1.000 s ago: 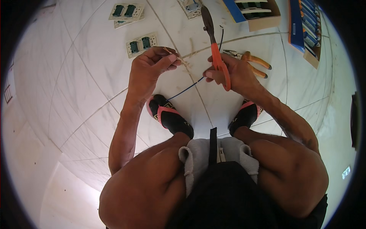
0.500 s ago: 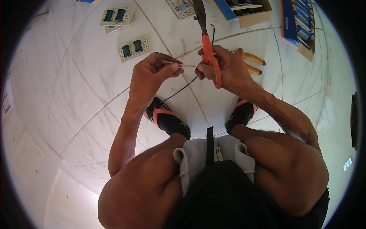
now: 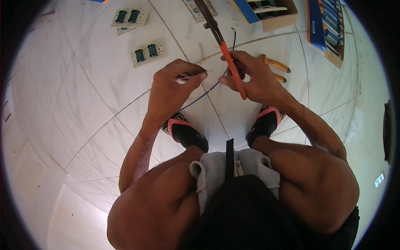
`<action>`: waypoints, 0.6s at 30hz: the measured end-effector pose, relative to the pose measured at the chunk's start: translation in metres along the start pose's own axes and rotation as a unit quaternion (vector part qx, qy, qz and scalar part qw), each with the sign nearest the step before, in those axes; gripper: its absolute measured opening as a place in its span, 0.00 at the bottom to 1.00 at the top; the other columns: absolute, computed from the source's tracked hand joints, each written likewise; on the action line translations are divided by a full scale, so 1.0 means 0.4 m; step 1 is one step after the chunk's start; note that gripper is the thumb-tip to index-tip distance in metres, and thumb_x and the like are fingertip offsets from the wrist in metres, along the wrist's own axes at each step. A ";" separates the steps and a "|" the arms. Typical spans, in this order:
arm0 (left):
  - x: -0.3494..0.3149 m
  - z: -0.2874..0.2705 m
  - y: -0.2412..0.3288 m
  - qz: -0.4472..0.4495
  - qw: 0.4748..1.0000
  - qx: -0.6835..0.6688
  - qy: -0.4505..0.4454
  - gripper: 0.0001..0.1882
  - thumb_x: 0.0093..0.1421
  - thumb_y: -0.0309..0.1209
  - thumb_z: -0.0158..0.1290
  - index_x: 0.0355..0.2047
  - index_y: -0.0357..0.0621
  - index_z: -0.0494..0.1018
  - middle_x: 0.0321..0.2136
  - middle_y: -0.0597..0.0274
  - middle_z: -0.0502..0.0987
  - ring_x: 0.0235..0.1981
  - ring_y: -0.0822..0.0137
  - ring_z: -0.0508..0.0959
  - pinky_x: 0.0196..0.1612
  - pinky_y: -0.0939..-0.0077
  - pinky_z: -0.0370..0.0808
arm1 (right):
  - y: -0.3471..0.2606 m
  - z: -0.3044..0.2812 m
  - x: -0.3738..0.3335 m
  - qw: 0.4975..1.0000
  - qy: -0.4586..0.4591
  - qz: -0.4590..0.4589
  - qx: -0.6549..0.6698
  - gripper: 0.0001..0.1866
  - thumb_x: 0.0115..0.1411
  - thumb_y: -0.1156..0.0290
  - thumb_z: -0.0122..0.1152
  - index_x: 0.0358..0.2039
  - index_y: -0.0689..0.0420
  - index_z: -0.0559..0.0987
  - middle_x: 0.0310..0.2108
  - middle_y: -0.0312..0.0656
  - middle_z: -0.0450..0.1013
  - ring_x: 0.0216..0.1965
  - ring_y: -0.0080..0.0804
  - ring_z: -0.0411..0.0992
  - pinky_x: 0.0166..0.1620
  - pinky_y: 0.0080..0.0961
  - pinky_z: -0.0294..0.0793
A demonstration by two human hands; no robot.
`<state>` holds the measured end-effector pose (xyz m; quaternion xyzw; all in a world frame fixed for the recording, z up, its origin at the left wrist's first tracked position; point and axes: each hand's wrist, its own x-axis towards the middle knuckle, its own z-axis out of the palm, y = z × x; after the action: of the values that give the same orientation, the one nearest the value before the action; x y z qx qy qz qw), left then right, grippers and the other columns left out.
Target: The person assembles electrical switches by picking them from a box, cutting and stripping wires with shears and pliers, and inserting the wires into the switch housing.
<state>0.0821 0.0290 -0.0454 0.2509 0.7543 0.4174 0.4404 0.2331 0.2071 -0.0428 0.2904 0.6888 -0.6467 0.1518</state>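
Between the thumb and forefinger of my left hand [image 3: 177, 83] is a short, thin, pale wire [image 3: 209, 71], its tip pointing toward my right hand. My right hand [image 3: 260, 79] holds a pair of scissors with orange handles [image 3: 233, 68] and dark blades [image 3: 211, 26], angled up and to the left. The right thumb and fingers are apart at the tips, with the scissors' handle across the hand. A blue wire [image 3: 196, 100] runs on the floor beneath both hands, from by my left foot up toward the right hand.
Yellow-handled pliers [image 3: 276, 64] lie just right of my right hand. Socket plates [image 3: 148, 53] lie at the far left, one pair stacked [image 3: 131, 17], another plate [image 3: 201, 8] far centre. Two open boxes stand at the far right, one cardboard [image 3: 281, 18], one with blue packets [image 3: 331, 25].
My hands have moved apart, and the pale wire has left the right fingers, staying in the left. The scissors have tilted further left at the blade end.
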 end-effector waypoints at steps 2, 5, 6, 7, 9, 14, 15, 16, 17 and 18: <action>0.000 -0.020 -0.005 -0.018 0.999 -0.022 0.037 0.09 0.58 0.29 0.62 0.37 0.37 0.82 0.32 0.60 0.83 0.34 0.72 0.80 0.43 0.77 0.75 | 0.017 -0.010 -0.010 0.997 -0.001 -0.029 -0.074 0.40 0.50 0.52 0.75 0.56 0.64 0.69 0.37 0.44 0.75 0.40 0.32 0.75 0.47 0.29 0.74; -0.003 -0.043 -0.002 -0.043 0.992 -0.072 0.091 0.09 0.58 0.28 0.63 0.38 0.37 0.82 0.30 0.63 0.82 0.33 0.75 0.79 0.41 0.80 0.74 | 0.022 -0.032 -0.034 0.984 -0.042 -0.033 -0.168 0.48 0.45 0.44 0.77 0.56 0.64 0.68 0.40 0.47 0.73 0.43 0.38 0.74 0.48 0.33 0.73; -0.006 -0.049 0.002 -0.047 0.989 -0.096 0.106 0.09 0.58 0.28 0.63 0.37 0.36 0.82 0.30 0.64 0.82 0.33 0.76 0.79 0.41 0.81 0.74 | 0.021 -0.038 -0.041 0.978 -0.063 -0.028 -0.196 0.51 0.43 0.43 0.78 0.57 0.65 0.67 0.42 0.49 0.72 0.44 0.39 0.73 0.49 0.34 0.73; -0.003 -0.049 0.009 -0.047 0.984 -0.122 0.118 0.09 0.58 0.28 0.63 0.37 0.36 0.82 0.29 0.65 0.82 0.33 0.77 0.78 0.41 0.82 0.74 | 0.034 -0.042 -0.053 0.980 -0.064 -0.040 -0.182 0.52 0.42 0.42 0.78 0.58 0.65 0.66 0.42 0.49 0.71 0.44 0.41 0.73 0.49 0.35 0.72; 0.000 -0.056 0.008 -0.038 0.980 -0.137 0.141 0.09 0.58 0.27 0.63 0.37 0.36 0.81 0.30 0.66 0.82 0.33 0.78 0.77 0.39 0.83 0.73 | 0.069 -0.031 -0.066 0.984 -0.073 -0.064 -0.150 0.55 0.41 0.41 0.78 0.59 0.66 0.64 0.43 0.50 0.70 0.44 0.43 0.71 0.49 0.37 0.72; -0.006 -0.063 0.013 -0.028 0.972 -0.160 0.170 0.08 0.58 0.25 0.63 0.37 0.36 0.81 0.30 0.66 0.81 0.32 0.80 0.75 0.37 0.85 0.72 | 0.054 -0.019 -0.061 0.972 -0.108 -0.088 -0.191 0.57 0.41 0.41 0.77 0.60 0.68 0.61 0.42 0.52 0.68 0.43 0.46 0.68 0.47 0.40 0.71; -0.008 -0.062 0.019 -0.031 0.973 -0.157 0.169 0.07 0.58 0.25 0.63 0.37 0.36 0.81 0.30 0.66 0.81 0.32 0.80 0.75 0.37 0.85 0.72 | 0.045 -0.018 -0.056 0.967 -0.118 -0.091 -0.205 0.58 0.41 0.41 0.77 0.60 0.68 0.60 0.41 0.52 0.68 0.44 0.46 0.68 0.46 0.40 0.70; -0.010 -0.062 0.022 -0.033 0.973 -0.155 0.168 0.07 0.58 0.24 0.62 0.37 0.36 0.81 0.30 0.66 0.81 0.31 0.80 0.75 0.37 0.85 0.72 | 0.041 -0.016 -0.053 0.965 -0.116 -0.099 -0.213 0.57 0.41 0.41 0.77 0.60 0.68 0.60 0.41 0.53 0.67 0.44 0.46 0.68 0.46 0.40 0.70; -0.012 -0.061 0.022 -0.025 0.973 -0.161 0.162 0.07 0.58 0.23 0.62 0.37 0.35 0.81 0.30 0.66 0.81 0.32 0.79 0.75 0.37 0.85 0.72 | 0.038 -0.014 -0.050 0.963 -0.114 -0.106 -0.220 0.57 0.41 0.41 0.77 0.60 0.68 0.60 0.41 0.53 0.67 0.44 0.46 0.68 0.46 0.40 0.70; -0.013 -0.059 0.022 -0.016 0.973 -0.168 0.156 0.07 0.58 0.23 0.62 0.37 0.35 0.81 0.30 0.66 0.81 0.32 0.79 0.75 0.37 0.85 0.72 | 0.035 -0.012 -0.049 0.960 -0.112 -0.114 -0.228 0.57 0.41 0.41 0.77 0.59 0.68 0.61 0.41 0.53 0.67 0.44 0.46 0.67 0.46 0.40 0.70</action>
<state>0.0638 0.0201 -0.0295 0.0927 0.7368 0.5650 0.3596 0.2578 0.2078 -0.0419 0.0931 0.8250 -0.5139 0.2157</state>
